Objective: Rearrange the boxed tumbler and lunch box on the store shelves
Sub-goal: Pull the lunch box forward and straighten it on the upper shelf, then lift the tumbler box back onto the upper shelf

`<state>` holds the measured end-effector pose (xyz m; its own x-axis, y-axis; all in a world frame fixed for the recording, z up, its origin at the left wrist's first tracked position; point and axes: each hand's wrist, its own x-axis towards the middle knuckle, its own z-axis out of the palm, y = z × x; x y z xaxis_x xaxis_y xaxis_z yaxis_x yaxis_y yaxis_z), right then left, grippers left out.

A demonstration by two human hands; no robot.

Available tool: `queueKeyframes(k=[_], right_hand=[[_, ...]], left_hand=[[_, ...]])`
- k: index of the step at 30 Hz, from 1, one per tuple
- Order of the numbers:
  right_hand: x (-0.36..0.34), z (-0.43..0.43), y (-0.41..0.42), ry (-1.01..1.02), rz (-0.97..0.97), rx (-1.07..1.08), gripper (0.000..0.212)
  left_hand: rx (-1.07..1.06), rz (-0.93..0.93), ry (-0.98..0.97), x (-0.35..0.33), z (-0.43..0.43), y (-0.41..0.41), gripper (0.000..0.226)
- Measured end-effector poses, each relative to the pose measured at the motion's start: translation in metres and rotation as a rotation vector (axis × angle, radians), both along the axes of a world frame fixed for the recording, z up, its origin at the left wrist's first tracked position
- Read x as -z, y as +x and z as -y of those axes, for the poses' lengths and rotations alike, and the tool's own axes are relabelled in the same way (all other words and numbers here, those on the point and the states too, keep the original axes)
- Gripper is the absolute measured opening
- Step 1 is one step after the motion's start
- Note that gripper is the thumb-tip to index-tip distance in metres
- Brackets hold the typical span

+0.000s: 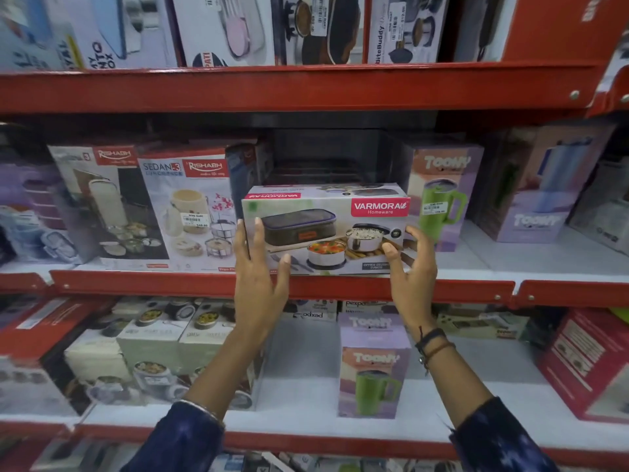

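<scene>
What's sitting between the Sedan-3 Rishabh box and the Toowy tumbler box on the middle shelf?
Head view: the Varmora lunch box, with the left hand and right hand at its ends.

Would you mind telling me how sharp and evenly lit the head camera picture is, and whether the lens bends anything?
Head view: the Varmora lunch box and both hands, left hand and right hand, are sharp; boxes toward the edges smear into blur; the red shelf rails bow from wide-angle distortion; the recess behind the lunch box is dark.
</scene>
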<state>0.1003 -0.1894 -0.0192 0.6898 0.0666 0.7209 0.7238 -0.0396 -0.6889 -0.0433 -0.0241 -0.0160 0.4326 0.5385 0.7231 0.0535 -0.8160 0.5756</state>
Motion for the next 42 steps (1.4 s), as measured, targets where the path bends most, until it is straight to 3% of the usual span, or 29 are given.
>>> queueKeyframes(k=[5, 9, 13, 17, 22, 26, 30, 33, 36, 40, 42], right_hand=[[0.014, -0.023, 0.017, -0.082, 0.034, -0.010, 0.037], [0.026, -0.032, 0.029, -0.221, 0.087, 0.044, 0.036], [0.032, -0.032, 0.039, -0.318, 0.178, 0.180, 0.034], [0.035, -0.031, 0.040, -0.352, 0.147, 0.221, 0.037], [0.031, -0.027, 0.033, -0.348, 0.086, 0.179, 0.037], [0.041, -0.004, 0.017, -0.260, 0.053, 0.129, 0.040], [0.076, 0.036, -0.007, -0.123, -0.098, 0.025, 0.039], [0.118, 0.063, -0.022, -0.094, -0.255, 0.002, 0.051], [0.156, 0.076, -0.021, -0.197, -0.444, -0.048, 0.055], [0.186, 0.075, -0.015, -0.407, -0.752, -0.287, 0.062], [0.195, 0.074, -0.016, -0.421, -0.778, -0.398, 0.060]], left_hand=[[0.063, -0.056, -0.023, 0.017, -0.028, 0.022, 0.069], [0.098, -0.232, 0.066, 0.030, -0.043, 0.035, 0.071], [-0.040, -0.387, 0.133, 0.035, -0.043, 0.043, 0.073], [-0.159, -0.459, 0.216, 0.040, -0.044, 0.043, 0.079], [-0.154, -0.457, 0.240, 0.047, -0.043, 0.039, 0.075], [0.086, -0.254, 0.157, 0.063, -0.022, 0.026, 0.059], [0.396, -0.182, 0.237, 0.104, 0.007, 0.015, 0.050], [0.488, -0.253, 0.105, 0.142, 0.029, 0.013, 0.053], [0.491, -0.379, -0.090, 0.172, 0.052, 0.012, 0.065], [0.472, -0.644, -0.269, 0.207, 0.065, 0.019, 0.076], [0.490, -0.702, -0.373, 0.215, 0.071, 0.025, 0.076]])
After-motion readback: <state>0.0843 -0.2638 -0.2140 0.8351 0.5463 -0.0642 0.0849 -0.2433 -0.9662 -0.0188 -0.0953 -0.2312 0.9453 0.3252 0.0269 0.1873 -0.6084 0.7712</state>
